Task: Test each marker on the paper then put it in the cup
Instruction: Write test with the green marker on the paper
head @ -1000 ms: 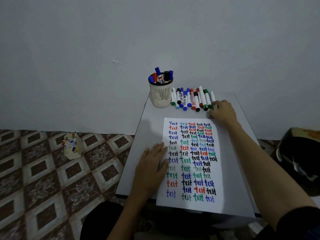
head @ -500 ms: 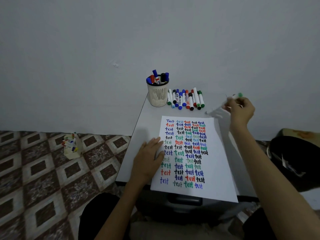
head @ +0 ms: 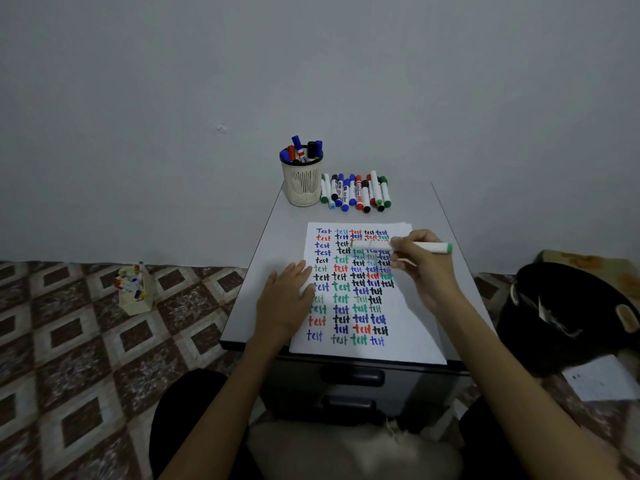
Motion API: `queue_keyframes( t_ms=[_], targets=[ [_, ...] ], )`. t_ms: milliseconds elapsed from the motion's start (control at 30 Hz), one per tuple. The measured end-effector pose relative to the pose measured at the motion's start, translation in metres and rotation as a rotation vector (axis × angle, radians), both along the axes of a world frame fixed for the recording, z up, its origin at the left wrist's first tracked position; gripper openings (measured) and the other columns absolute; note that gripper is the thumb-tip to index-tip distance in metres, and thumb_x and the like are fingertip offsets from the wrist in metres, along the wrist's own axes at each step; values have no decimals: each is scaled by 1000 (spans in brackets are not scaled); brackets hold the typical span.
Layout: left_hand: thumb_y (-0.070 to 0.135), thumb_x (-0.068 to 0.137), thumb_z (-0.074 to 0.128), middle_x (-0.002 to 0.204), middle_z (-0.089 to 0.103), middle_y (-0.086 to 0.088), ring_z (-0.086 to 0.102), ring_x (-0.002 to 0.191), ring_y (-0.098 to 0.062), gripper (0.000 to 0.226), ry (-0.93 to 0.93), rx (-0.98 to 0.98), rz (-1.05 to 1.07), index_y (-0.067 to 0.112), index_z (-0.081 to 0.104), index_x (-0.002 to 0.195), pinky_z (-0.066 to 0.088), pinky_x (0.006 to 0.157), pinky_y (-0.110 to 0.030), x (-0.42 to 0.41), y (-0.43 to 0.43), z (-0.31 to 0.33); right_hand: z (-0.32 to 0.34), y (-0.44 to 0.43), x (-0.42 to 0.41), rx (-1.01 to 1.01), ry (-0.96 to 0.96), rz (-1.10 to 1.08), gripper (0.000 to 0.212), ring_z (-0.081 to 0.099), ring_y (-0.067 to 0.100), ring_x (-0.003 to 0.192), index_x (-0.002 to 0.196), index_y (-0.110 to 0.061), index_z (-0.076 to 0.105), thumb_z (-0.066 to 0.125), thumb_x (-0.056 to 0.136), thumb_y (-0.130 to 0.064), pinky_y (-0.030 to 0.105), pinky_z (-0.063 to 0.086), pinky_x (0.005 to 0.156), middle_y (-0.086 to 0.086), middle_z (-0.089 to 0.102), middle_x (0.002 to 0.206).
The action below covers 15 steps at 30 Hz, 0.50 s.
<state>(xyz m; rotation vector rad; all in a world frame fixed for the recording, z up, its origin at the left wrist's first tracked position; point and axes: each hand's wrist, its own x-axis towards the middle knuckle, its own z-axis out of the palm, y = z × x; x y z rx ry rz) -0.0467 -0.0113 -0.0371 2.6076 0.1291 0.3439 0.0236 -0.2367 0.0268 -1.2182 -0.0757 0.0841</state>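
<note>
The right hand [head: 427,271] gripped a white, green-ended marker [head: 433,247] in curled fingers, holding it nearly level above the upper right part of the white paper sheet [head: 408,327] covered in coloured "test" words. The left hand [head: 285,303] lay flat with relaxed fingers on the sheet's left edge. At the back of the grey table [head: 273,244], a cream mesh cup [head: 303,185] holding markers stood just beside a row of loose markers [head: 356,192].
</note>
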Motion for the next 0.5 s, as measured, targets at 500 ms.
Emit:
queue_keyframes(
  t_ms=[500],
  targets=[
    [26,99,43,95,62,3,55,80,-10,31,-19,-286,-478,21,48,129,45,72,-27,-6,-59,49,1,15,-25,-41,-100,174,28,40,15,33,68,-8,46,65,83,4,19,28,33,14,51,54]
  ],
)
